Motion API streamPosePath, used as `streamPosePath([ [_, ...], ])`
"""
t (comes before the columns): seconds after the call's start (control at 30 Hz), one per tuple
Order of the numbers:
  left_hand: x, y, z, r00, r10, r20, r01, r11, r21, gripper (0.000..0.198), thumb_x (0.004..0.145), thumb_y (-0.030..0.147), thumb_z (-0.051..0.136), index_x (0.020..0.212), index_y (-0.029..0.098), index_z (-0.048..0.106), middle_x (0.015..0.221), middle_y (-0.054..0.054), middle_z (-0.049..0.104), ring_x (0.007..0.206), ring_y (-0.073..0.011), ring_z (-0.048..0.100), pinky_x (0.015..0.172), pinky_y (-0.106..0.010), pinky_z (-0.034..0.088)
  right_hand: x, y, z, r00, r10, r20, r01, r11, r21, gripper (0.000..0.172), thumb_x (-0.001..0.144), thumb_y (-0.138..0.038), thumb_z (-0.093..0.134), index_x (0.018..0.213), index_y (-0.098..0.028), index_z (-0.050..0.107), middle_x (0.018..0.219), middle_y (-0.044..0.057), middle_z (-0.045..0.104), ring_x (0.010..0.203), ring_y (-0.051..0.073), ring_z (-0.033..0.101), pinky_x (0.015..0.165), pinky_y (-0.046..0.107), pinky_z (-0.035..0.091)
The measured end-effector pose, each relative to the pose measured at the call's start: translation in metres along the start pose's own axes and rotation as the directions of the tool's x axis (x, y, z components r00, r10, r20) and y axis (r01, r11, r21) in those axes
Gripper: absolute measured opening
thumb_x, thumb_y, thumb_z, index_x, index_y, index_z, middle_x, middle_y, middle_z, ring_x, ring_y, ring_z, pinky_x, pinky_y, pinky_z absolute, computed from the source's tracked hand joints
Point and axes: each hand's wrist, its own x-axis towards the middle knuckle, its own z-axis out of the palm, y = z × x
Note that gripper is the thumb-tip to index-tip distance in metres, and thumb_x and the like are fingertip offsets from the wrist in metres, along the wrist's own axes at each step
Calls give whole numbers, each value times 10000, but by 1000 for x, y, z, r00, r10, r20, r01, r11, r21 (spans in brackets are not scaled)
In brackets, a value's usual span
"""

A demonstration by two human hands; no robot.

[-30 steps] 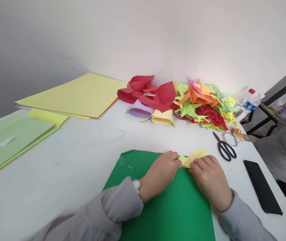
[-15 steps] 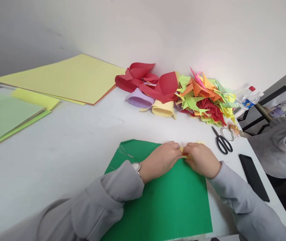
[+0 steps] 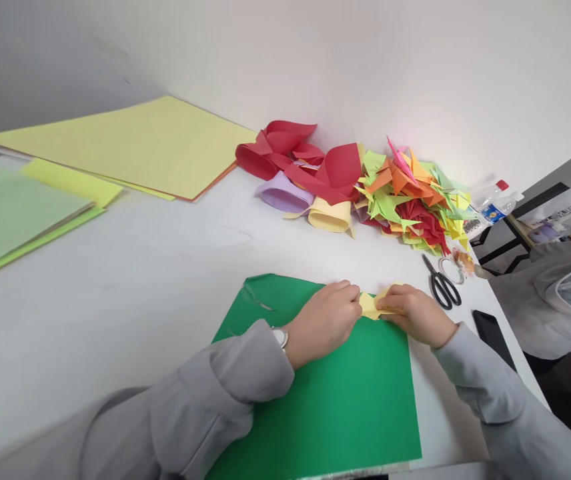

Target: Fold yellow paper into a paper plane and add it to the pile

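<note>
Yellow paper [image 3: 368,307] held at green sheet's [image 3: 345,400] far edge, between both hands' fingertips. Left end pinched by left hand [image 3: 326,321], fingers bunched; right part clamped in fingers of right hand [image 3: 418,315]. Scissors [image 3: 444,285] laid right of right fingers.

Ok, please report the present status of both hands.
Right hand pinching folded yellow paper. Left hand at its left end. Green sheet beneath. Scissors lying apart, beyond right hand.

A small, creased strip of pale yellow folded paper [image 3: 369,307] spans the gap between the left hand [image 3: 324,321] and right hand [image 3: 415,313], gripped at both ends. Beneath the hands, a green paper sheet [image 3: 335,407] extends towards the wearer.
</note>
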Motion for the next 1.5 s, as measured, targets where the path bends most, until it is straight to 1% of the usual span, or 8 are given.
streamPosePath([
  [0.2, 9, -1, -2, 989, -146, 20, 147, 975, -164, 235, 875, 94, 492, 713, 150, 654, 763, -53, 620, 759, -185, 550, 735, -310, 432, 0, -27, -14, 999, 41, 33, -32, 973, -228, 204, 746, -303, 780, 882, -187, 683, 869, 73, 680, 842, 238, 617, 720, 319, 396],
  [0.33, 13, -4, -1, 982, -185, 30, 187, 963, -194, 220, 861, 102, 513, 695, 144, 651, 733, -53, 635, 750, -187, 570, 738, -312, 440, 17, -26, -15, 979, 143, 142, -148, 989, 29, 116, 870, -206, 609, 780, -155, 661, 835, 83, 658, 773, 199, 576, 684, 298, 353],
  [0.47, 13, -5, 0, 969, -244, 34, 246, 946, -209, 215, 860, 130, 524, 710, 152, 677, 756, -65, 651, 775, -205, 577, 763, -342, 444, 41, -4, -16, 950, 88, 299, -149, 971, 188, 157, 824, -213, 627, 675, -178, 661, 651, -16, 590, 614, 125, 486, 594, 245, 317],
  [0.6, 14, -7, 0, 942, -331, 55, 334, 909, -248, 157, 821, 169, 590, 749, 184, 729, 839, -68, 669, 859, -231, 593, 794, -359, 457, 63, 10, -21, 891, 40, 453, -199, 930, 310, 249, 761, -337, 663, 585, -161, 647, 460, -84, 381, 496, 89, 334, 526, 237, 265],
  [0.73, 15, -8, -2, 904, -415, 101, 425, 855, -296, 156, 798, 182, 618, 699, 199, 737, 913, -54, 692, 908, -225, 615, 838, -351, 468, 75, 14, -25, 838, -6, 546, -247, 888, 389, 396, 635, -514, 731, 557, -140, 626, 441, -96, 329, 497, 81, 294, 518, 245, 246],
  [1.0, 12, -7, -3, 850, -508, 141, 524, 786, -328, 178, 788, 182, 612, 650, 210, 720, 1118, -54, 663, 1060, -247, 588, 915, -372, 459, 71, 12, -22, 817, -71, 573, -286, 812, 509, 465, 541, -559, 779, 648, -157, 571, 554, -79, 491, 580, 95, 437, 579, 235, 331],
  [1.37, 11, -5, -3, 848, -516, 119, 524, 785, -330, 244, 772, 111, 524, 604, 201, 677, 1074, -53, 671, 1056, -246, 587, 937, -391, 452, 87, 26, -24, 795, 7, 607, -344, 830, 440, 486, 444, -573, 816, 549, -131, 643, 442, -109, 370, 508, 58, 295, 522, 240, 218],
  [1.5, 9, -2, -1, 845, -527, 93, 526, 786, -325, 259, 786, 107, 503, 611, 194, 673, 1099, -56, 660, 1049, -249, 579, 944, -411, 445, 91, 28, -25, 769, -24, 639, -354, 817, 456, 504, 364, -520, 860, 647, -131, 712, 514, -85, 540, 545, 70, 432, 556, 215, 319],
])
